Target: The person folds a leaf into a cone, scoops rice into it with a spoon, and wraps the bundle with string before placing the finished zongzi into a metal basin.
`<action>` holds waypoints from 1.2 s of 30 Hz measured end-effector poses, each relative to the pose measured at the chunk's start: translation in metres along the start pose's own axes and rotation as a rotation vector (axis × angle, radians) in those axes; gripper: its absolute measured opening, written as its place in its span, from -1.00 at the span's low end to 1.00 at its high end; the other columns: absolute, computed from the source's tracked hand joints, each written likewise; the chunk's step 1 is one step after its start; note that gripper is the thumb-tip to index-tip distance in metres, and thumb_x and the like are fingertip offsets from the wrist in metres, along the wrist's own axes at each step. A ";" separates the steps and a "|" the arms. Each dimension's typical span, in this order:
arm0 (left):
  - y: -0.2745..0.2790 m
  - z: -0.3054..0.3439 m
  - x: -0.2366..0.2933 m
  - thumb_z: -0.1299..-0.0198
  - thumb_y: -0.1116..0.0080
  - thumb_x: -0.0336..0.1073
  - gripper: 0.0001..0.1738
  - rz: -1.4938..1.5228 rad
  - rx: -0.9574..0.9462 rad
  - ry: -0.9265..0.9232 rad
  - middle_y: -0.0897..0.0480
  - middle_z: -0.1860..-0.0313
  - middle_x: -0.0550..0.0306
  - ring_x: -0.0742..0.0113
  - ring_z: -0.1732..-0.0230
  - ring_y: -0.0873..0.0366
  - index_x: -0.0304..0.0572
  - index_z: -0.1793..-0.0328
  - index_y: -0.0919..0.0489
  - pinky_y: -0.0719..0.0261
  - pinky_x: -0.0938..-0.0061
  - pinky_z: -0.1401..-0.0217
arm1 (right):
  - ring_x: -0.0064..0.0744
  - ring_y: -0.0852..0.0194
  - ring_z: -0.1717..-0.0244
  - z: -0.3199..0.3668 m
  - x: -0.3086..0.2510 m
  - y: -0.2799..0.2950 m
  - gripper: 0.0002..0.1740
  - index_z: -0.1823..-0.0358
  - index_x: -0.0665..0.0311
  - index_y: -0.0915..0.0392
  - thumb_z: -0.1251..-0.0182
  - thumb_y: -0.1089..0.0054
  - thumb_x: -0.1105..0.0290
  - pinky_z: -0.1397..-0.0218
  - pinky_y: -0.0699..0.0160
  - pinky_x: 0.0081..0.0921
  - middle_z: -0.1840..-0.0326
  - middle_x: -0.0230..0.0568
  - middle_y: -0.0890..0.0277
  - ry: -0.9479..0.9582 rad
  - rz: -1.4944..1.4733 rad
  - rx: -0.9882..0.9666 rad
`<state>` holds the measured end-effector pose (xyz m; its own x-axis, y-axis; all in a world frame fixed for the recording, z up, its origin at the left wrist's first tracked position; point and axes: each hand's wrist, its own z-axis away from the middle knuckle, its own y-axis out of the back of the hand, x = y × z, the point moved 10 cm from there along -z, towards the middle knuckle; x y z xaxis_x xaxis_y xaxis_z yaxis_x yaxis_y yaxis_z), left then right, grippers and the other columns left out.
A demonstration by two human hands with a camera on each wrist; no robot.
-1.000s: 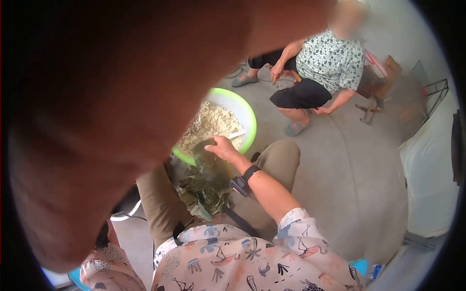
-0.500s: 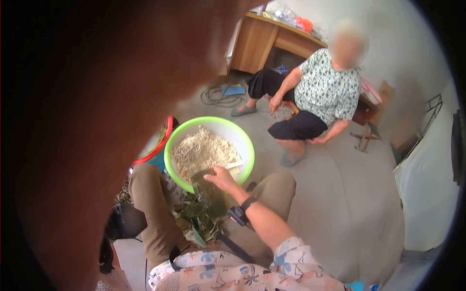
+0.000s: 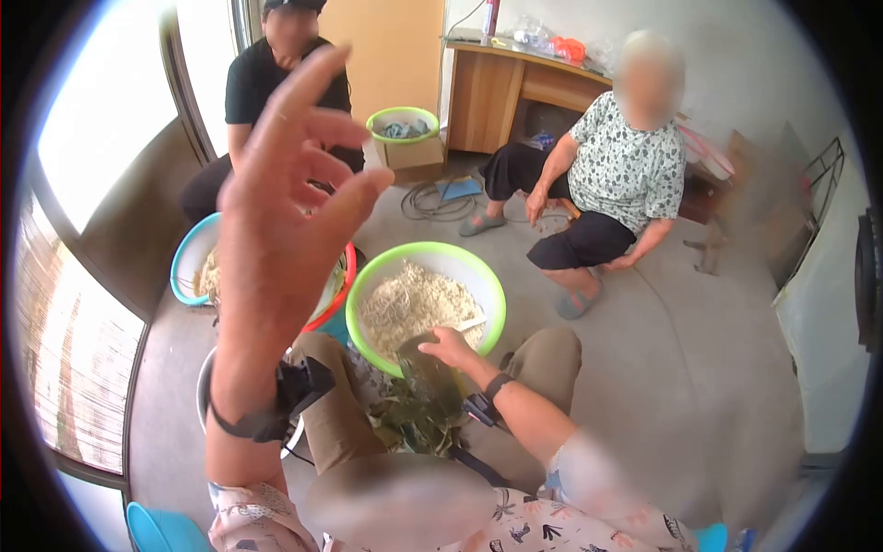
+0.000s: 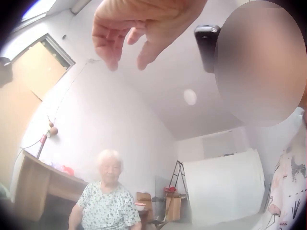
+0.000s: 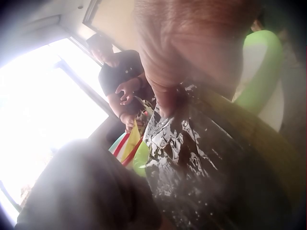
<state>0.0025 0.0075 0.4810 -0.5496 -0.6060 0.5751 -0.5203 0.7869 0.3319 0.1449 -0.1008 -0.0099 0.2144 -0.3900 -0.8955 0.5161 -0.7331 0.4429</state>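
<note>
My left hand (image 3: 285, 212) is raised high in front of the head camera, its fingers loosely bent around nothing; the left wrist view shows the same hand (image 4: 146, 24) against wall and ceiling. Over the lap, my right hand (image 3: 452, 350) pinches the upper edge of a dark green leaf (image 3: 423, 373). In the right wrist view the leaf (image 5: 187, 167) looks wet and shiny below the hand (image 5: 192, 52). Just beyond stands a green-rimmed tub (image 3: 500, 299) of pale grain (image 3: 428, 299) with strings and a white utensil. More leaves (image 3: 405, 423) lie between the knees.
A red-rimmed basin (image 3: 342, 299) and a blue basin (image 3: 177, 267) stand to the left. A person in black (image 3: 244, 101) sits behind them. Another person in a patterned shirt (image 3: 625, 147) sits at front right, near a wooden desk (image 3: 476, 92) and coiled cable (image 3: 423, 204).
My left hand has moved away from the head camera, which it largely covered, uncovering the left side of the room. The head view has tilted up. My right hand still holds the leaf.
</note>
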 end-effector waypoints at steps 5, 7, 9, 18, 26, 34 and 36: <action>-0.039 -0.010 -0.050 -0.03 -0.33 -0.46 -0.23 -0.040 -0.182 0.085 -0.54 0.38 0.24 0.56 0.43 -0.44 0.00 -0.44 -0.38 -0.48 0.59 0.28 | -0.38 -0.60 0.22 0.003 0.002 -0.003 -0.60 0.06 0.39 -0.58 -0.15 -0.36 0.26 0.12 -0.54 -0.41 0.25 -0.13 -0.65 -0.061 -0.074 -0.036; -0.061 -0.018 -0.037 -0.05 -0.30 -0.43 -0.33 -0.011 -0.273 0.014 -0.50 0.41 0.16 0.45 0.44 -0.44 -0.02 -0.38 -0.46 -0.49 0.51 0.28 | -0.36 -0.60 0.22 0.001 0.000 -0.002 -0.59 0.06 0.39 -0.58 -0.15 -0.36 0.25 0.11 -0.53 -0.41 0.24 -0.12 -0.65 -0.040 -0.051 -0.022; -0.078 -0.026 -0.009 -0.04 -0.30 -0.45 -0.32 0.045 -0.338 -0.031 -0.48 0.41 0.21 0.48 0.41 -0.41 -0.02 -0.37 -0.46 -0.46 0.53 0.27 | -0.28 -0.61 0.19 0.000 0.005 -0.005 -0.54 0.04 0.39 -0.57 -0.14 -0.36 0.20 0.08 -0.53 -0.38 0.21 -0.05 -0.65 -0.034 0.003 -0.033; -0.115 -0.027 0.035 0.01 -0.30 -0.46 -0.26 0.123 -0.400 -0.238 -0.55 0.36 0.11 0.35 0.34 -0.51 0.01 -0.40 -0.43 -0.54 0.46 0.17 | -0.31 -0.61 0.27 0.005 -0.006 0.000 -0.56 0.03 0.35 -0.58 -0.13 -0.33 0.21 0.17 -0.54 -0.38 0.29 -0.10 -0.65 -0.001 -0.039 0.020; -0.118 -0.034 0.045 -0.05 -0.23 -0.46 -0.27 0.125 -0.382 -0.224 -0.52 0.40 -0.03 0.02 0.35 -0.53 -0.02 -0.43 -0.33 -0.50 0.23 0.25 | -0.40 -0.58 0.36 -0.002 0.010 -0.007 -0.58 0.04 0.35 -0.59 -0.13 -0.32 0.24 0.27 -0.53 -0.41 0.34 -0.18 -0.64 0.004 -0.069 -0.014; -0.146 -0.009 0.016 -0.01 -0.24 -0.47 -0.28 0.178 -0.430 -0.262 -0.52 0.32 -0.05 -0.10 0.29 -0.54 0.00 -0.39 -0.36 -0.51 0.16 0.21 | -0.37 -0.59 0.35 0.017 -0.028 0.009 -0.59 0.04 0.35 -0.60 -0.13 -0.32 0.25 0.25 -0.55 -0.39 0.34 -0.15 -0.64 -0.136 -0.049 -0.057; -0.161 0.016 -0.046 -0.04 -0.31 -0.42 -0.28 0.080 -0.457 -0.099 -0.59 0.20 0.03 0.24 0.25 -0.60 0.02 -0.40 -0.41 -0.59 0.35 0.13 | -0.39 -0.59 0.36 0.011 -0.025 0.009 -0.60 0.06 0.35 -0.60 -0.12 -0.33 0.24 0.25 -0.55 -0.40 0.37 -0.17 -0.63 -0.014 0.007 -0.015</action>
<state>0.1005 -0.0930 0.3890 -0.6470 -0.5325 0.5457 -0.1449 0.7885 0.5977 0.1349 -0.1036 0.0166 0.2066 -0.4025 -0.8918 0.5274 -0.7219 0.4480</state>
